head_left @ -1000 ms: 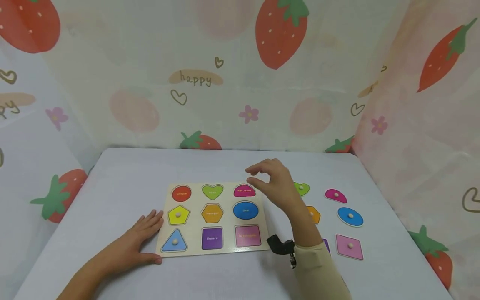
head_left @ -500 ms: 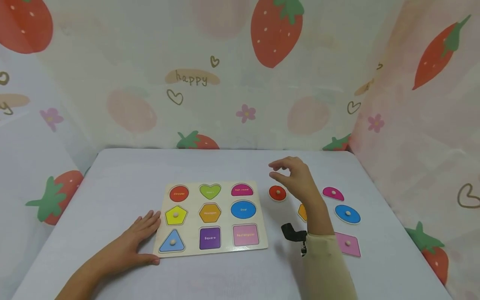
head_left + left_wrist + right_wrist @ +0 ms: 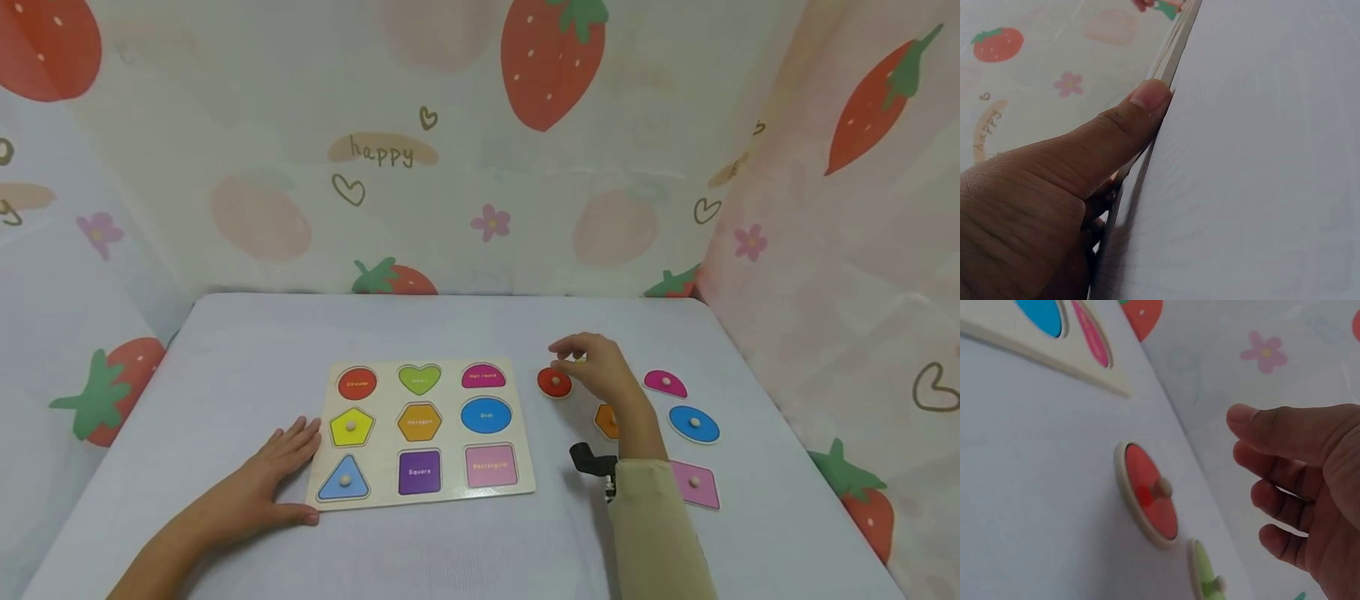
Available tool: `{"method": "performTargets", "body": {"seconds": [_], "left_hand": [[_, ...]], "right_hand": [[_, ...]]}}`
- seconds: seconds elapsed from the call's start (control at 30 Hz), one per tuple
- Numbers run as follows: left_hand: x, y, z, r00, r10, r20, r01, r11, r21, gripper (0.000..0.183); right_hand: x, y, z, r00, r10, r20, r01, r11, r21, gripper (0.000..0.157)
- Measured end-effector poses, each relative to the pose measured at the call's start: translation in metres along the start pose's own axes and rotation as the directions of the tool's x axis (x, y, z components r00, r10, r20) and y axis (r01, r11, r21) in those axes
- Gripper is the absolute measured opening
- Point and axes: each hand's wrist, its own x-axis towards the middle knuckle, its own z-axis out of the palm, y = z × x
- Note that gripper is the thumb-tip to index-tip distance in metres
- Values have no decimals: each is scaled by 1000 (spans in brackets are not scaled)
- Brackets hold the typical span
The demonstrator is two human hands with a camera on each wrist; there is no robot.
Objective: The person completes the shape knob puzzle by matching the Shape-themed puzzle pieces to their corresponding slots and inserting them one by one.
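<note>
A wooden shape puzzle board [image 3: 450,497] lies on the table, with a yellow pentagon [image 3: 362,431] and a blue triangle [image 3: 354,485] seated in its left column. At the board's left edge my left hand [image 3: 266,483] rests with fingers spread, and the thumb [image 3: 1141,106] touches that edge. My right hand [image 3: 600,367] hovers over the loose pieces, fingers bent and holding nothing. Close below it lies a red round piece [image 3: 1152,490] with a knob. The green heart piece [image 3: 1205,575] is mostly hidden by the hand in the head view.
To the right lie a magenta half-round piece [image 3: 666,384], a blue oval piece [image 3: 705,427] and a pink rectangular piece [image 3: 696,487]. An orange hexagon piece [image 3: 606,422] is partly behind the right wrist. Strawberry-print curtains [image 3: 420,217] enclose the table.
My right hand has moved right, from above the board's far corner to above the loose pieces, then lowered slightly. The red round piece has come into sight. My left hand stays at the board.
</note>
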Motion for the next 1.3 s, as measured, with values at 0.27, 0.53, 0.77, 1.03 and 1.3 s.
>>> {"method": "performTargets", "body": {"seconds": [0.27,0.53,0.77,1.03,1.3], "left_hand": [[-2,-2,0,1000,0,-5,0,1000,10,119],[-4,-2,-1,1000,11,-6,-11,1000,-8,118],[-5,-2,0,1000,18,-10,-18,1000,-5,118],[-2,-3,0,1000,23,-6,-23,1000,16,118],[-1,0,-1,1000,11,-4,-11,1000,2,118]], "right_hand": [[7,19,14,990,102,98,-104,994,16,27],[8,28,23,984,131,125,-137,990,38,24],[9,30,25,985,126,118,-129,991,19,19],[9,29,23,994,75,78,-74,997,-26,14],[10,13,26,999,24,39,-24,1000,0,16]]}}
